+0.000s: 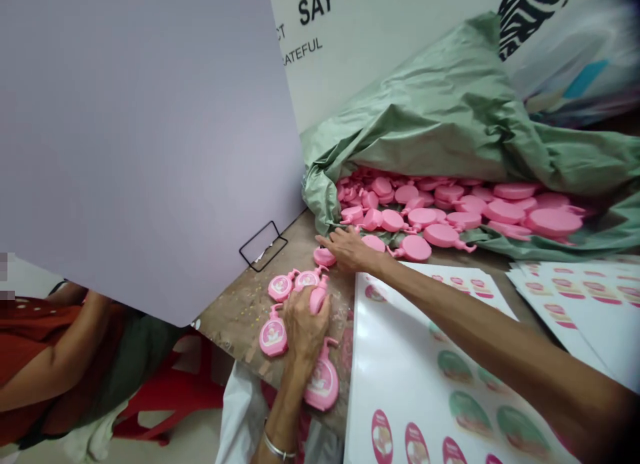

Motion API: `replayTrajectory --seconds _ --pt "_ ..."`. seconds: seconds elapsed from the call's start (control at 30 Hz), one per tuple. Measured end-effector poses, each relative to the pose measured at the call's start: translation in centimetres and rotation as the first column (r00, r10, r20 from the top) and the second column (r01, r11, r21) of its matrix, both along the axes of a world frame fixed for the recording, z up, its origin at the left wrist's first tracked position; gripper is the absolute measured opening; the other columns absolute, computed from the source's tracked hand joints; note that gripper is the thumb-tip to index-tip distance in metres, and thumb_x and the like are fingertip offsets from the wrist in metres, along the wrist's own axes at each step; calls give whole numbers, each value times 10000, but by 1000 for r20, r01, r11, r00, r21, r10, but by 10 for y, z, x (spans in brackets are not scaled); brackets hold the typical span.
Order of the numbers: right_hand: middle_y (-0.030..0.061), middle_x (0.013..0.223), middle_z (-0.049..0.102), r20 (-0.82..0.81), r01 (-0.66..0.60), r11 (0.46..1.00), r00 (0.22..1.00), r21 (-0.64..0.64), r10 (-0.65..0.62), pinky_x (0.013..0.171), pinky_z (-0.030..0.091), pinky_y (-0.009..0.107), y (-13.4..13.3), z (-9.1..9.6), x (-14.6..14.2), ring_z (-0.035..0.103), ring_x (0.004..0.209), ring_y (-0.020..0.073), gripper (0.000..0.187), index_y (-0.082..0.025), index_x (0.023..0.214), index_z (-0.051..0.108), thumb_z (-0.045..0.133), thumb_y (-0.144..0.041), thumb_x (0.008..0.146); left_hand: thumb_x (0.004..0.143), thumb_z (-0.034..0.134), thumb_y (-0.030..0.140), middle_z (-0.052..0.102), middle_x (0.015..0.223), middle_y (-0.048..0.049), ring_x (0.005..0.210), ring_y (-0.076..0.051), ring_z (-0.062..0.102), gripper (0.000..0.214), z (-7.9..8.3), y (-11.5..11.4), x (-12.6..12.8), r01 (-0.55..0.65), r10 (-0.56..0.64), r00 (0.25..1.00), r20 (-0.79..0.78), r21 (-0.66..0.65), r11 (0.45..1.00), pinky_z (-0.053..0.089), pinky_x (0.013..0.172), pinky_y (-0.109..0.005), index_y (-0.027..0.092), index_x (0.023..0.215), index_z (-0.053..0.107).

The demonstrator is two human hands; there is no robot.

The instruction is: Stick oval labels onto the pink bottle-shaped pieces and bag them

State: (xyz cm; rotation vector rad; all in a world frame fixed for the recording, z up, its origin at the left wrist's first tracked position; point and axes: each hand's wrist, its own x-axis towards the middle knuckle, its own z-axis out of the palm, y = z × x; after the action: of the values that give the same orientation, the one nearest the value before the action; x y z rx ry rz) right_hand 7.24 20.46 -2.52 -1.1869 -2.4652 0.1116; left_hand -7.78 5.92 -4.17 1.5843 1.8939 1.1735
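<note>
My left hand (304,325), with a metal bangle at the wrist, is closed round a small pink plastic pump-bottle piece (319,296). Several like pieces with round picture stickers lie about it on the brown table, among them one pump bottle (273,335) to its left and a larger one (323,383) below. Fingers stretched to the left, my right hand (349,248) reaches across beside a plain pink piece (325,256). Whether its fingertips touch that piece is hard to tell. Its palm side is hidden.
A green sack (415,131) lies open at the back, spilling many pink pieces (465,221). Sticker sheets (400,384) cover the right side, with more sheets (580,317) beyond. A large pale panel (150,131) rises at left. A person (55,364) sits past it near a red stool (175,391).
</note>
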Motion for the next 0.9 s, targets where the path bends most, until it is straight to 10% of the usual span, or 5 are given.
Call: replayTrajectory --seconds 0.27,0.43,0.6,0.77,0.9 --pt "69 1051 670 -16 -108 980 994 -168 107 862 495 377 20 13 -15 636 959 210 432 -158 1144 617 673 -421 806 872 559 390 506 1368 -195 1288 -338 433 527 4 0 -16 15 87 923 -376 260 965 346 1059 -498 157 1337 474" --pt "96 1257 614 -267 -172 951 958 -257 101 879 500 339 -18 30 27 621 1057 238 685 -181 1301 521 724 -459 709 835 598 459 290 1544 -170 1432 -385 199 649 -11 -64 8 184 -53 813 -579 171 968 182 1117 -629 222 1414 425" --pt "91 1244 621 -386 -156 922 922 -355 7 883 508 355 -76 29 74 623 1060 251 666 -197 1264 552 717 -504 697 880 541 361 340 1523 -169 1425 -372 233 492 -26 -38 -12 123 -53 777 -627 68 990 110 1108 -673 203 1346 519" --pt "114 1168 640 -142 -91 990 987 -112 75 884 447 431 -133 31 97 594 1031 282 567 -201 1216 571 715 -408 708 897 512 420 466 1422 -182 1364 -340 355 411 9 -14 -4 115 -102 988 -113 117 986 230 1123 -566 163 1202 610" --pt "91 957 632 57 -155 986 986 -67 158 855 391 448 -173 42 101 562 869 238 411 -198 1176 579 624 -305 782 929 350 570 684 1070 -159 1002 -285 658 543 29 -42 42 531 -371 763 529 -186 827 520 881 -454 165 1136 646"
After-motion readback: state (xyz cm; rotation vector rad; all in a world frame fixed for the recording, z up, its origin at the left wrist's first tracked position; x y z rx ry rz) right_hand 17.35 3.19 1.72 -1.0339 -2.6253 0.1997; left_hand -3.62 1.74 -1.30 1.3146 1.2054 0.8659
